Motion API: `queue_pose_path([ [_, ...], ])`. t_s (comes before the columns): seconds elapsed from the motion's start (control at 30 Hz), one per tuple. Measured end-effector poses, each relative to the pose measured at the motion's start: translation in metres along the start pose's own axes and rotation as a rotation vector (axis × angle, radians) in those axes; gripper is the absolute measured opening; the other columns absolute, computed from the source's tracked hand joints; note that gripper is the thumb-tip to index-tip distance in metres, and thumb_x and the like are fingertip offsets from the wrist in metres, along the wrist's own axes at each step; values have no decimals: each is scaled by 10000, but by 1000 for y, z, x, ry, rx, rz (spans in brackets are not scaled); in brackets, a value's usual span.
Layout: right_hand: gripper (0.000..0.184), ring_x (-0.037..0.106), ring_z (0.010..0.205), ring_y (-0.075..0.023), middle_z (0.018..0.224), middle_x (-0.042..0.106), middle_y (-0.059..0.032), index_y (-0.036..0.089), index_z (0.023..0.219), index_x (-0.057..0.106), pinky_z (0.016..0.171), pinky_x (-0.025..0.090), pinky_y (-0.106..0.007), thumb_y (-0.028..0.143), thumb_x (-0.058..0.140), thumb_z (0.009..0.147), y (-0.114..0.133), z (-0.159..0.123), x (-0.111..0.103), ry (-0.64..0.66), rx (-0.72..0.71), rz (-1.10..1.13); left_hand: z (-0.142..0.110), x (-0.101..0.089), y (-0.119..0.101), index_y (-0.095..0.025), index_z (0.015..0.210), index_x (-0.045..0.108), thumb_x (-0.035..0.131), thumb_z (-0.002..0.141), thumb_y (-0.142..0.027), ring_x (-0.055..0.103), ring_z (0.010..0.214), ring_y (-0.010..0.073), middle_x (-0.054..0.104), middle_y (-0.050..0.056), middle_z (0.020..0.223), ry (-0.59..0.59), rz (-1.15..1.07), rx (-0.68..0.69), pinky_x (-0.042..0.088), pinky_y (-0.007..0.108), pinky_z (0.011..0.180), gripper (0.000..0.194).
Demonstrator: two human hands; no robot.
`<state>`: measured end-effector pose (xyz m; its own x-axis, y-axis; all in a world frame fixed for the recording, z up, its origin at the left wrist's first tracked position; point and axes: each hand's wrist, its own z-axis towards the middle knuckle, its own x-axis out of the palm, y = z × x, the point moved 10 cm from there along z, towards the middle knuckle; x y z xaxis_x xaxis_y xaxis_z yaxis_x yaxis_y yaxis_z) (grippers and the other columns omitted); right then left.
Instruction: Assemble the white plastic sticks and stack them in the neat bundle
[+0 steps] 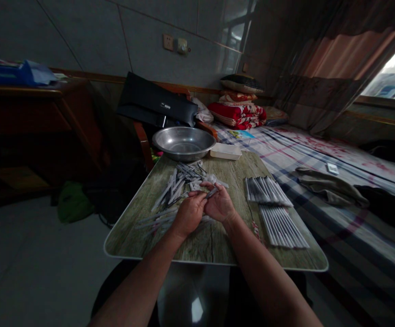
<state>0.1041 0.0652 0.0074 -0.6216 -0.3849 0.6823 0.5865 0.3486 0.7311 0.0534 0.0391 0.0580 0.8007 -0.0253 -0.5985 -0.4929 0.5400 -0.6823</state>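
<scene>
1. Left hand [190,211]: fingers closed, pinching one end of a slim grey pen-like stick [212,193].
2. Right hand [220,206]: palm partly turned up, stick lying across it near the fingers; can't tell if these grip or just support it.
3. Stick: held between both hands, above the middle of the worktop; small and blurred, exact parts unclear.
4. Step in hand, my read: two-handed work on a single piece, maybe fitting or adjusting it. Can't confirm which.
5. Next move calls for, as judged: steady support from the right, fine fingertip control from the left, stick kept in line; clumsy pressure could make it slip.
6. Just beyond and left of hands: messy heap of translucent white and grey slim plastic pieces [175,186], pointing all ways.
7. Right of hands, well apart: bundle of pale sticks with dark ends [265,190], side by side; nearer the person, just beside it, neat row of white sticks [282,227].
8. Far end: wide round silvery metal basin [185,141], with a shallow white rectangular tray [226,156] just to its right.
9. Under it all: greenish-brown wood-patterned worktop [125,243], pale rim. Bed with plaid sheet [268,147] along its right side.
</scene>
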Motion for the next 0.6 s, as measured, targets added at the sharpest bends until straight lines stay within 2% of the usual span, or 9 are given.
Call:
queue_pose_path([
  [0.37, 360, 632, 1017, -270, 1024, 711, -78, 241, 1060, 592, 864, 489, -487, 483, 418, 858, 0, 0, 6, 83, -1, 26, 0, 0, 3, -179, 994, 687, 421, 919, -151, 677, 967, 210, 733, 83, 967, -2, -23, -18, 508, 309, 848, 278],
  [0.5, 354, 638, 960, -264, 948, 714, -83, 214, 940, 614, 826, 510, -451, 512, 447, 847, 1, 5, -5, 25, -56, -30, 2, 3, 12, -177, 1073, 677, 432, 926, -177, 679, 1004, 227, 733, 93, 1052, 5, 75, -22, 511, 323, 859, 286],
  [0.6, 313, 627, 848, -217, 861, 693, -59, 203, 861, 624, 759, 518, -360, 488, 495, 836, 14, 8, -25, -142, -185, -183, 2, 2, 20, -193, 1145, 649, 456, 924, -194, 698, 944, 228, 734, 90, 1069, 8, 207, -28, 516, 323, 826, 294],
])
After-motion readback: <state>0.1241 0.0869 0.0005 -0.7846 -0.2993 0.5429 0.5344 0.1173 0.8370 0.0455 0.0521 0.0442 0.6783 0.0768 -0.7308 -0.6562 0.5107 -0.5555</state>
